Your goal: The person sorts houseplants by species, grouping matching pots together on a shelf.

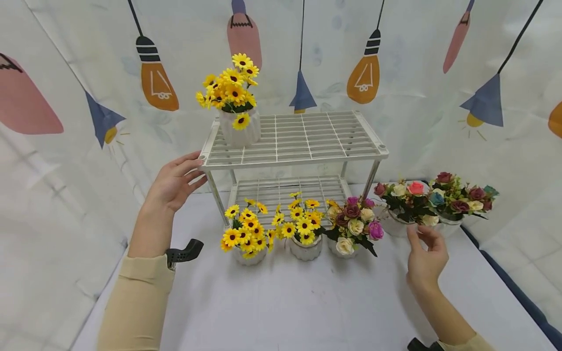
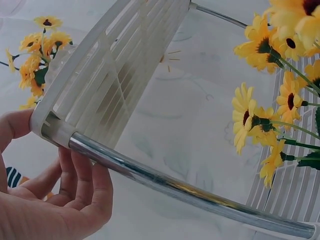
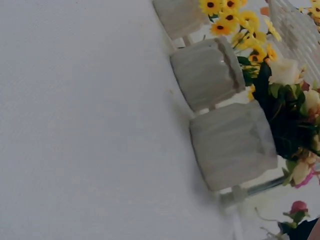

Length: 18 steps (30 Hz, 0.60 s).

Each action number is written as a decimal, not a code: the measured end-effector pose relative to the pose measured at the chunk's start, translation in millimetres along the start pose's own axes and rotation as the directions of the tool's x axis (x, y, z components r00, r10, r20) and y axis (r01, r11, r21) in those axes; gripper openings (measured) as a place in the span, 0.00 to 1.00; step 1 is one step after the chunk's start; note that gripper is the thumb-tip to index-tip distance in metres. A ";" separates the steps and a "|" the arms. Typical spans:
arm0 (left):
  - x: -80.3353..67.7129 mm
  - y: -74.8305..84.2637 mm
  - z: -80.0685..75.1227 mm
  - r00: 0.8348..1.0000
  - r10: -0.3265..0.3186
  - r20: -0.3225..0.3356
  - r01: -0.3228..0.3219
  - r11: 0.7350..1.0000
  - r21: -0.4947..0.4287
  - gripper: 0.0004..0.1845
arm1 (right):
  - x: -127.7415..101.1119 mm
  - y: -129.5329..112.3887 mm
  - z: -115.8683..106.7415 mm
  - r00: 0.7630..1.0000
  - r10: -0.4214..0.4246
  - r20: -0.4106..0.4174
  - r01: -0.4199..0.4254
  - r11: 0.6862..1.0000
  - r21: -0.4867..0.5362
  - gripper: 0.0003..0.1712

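My left hand (image 1: 173,183) holds the front left corner of a white two-tier rack (image 1: 281,163). One digit rests on the corner and the other fingers bend below it beside the metal post (image 2: 165,182). On the top tier stands a ribbed pot of yellow daisies (image 1: 240,129). My right hand (image 1: 426,258) is at the front of a pot of mixed roses (image 1: 396,226), fingers loosely bent; whether they touch it is unclear. Behind that hand is another rose pot (image 1: 450,224). Only a sliver of the hand shows in the right wrist view.
In front of the rack stand two pots of yellow daisies, a left one (image 1: 249,256) and a middle one (image 1: 306,249), and a pot of purple and cream roses (image 1: 344,251). They stand on a white table (image 1: 307,307). A patterned curtain (image 1: 272,92) hangs behind.
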<state>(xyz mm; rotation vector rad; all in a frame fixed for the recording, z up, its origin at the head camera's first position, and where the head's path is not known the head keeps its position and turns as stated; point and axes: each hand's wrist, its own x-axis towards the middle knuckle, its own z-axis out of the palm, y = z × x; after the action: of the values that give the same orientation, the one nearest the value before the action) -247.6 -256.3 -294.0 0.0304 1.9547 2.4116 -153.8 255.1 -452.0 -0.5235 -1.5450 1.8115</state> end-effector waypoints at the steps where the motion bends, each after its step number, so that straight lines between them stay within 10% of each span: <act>1: -0.1 -0.6 0.0 1.000 0.003 -0.003 -0.003 1.000 0.005 0.34 | -0.5 2.3 -0.4 1.000 0.014 -0.012 -0.014 1.000 -0.003 0.10; 18: -1.6 -0.4 1.2 1.000 0.010 -0.015 -0.009 0.999 0.033 0.36 | 4.0 28.3 6.2 0.975 0.217 -0.036 -0.220 0.973 -0.077 0.25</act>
<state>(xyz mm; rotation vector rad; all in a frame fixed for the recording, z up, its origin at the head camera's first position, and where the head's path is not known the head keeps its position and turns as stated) -245.9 -255.1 -294.1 0.0225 2.0055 2.3918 -167.7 252.2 -477.6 -0.7805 -1.5993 1.9013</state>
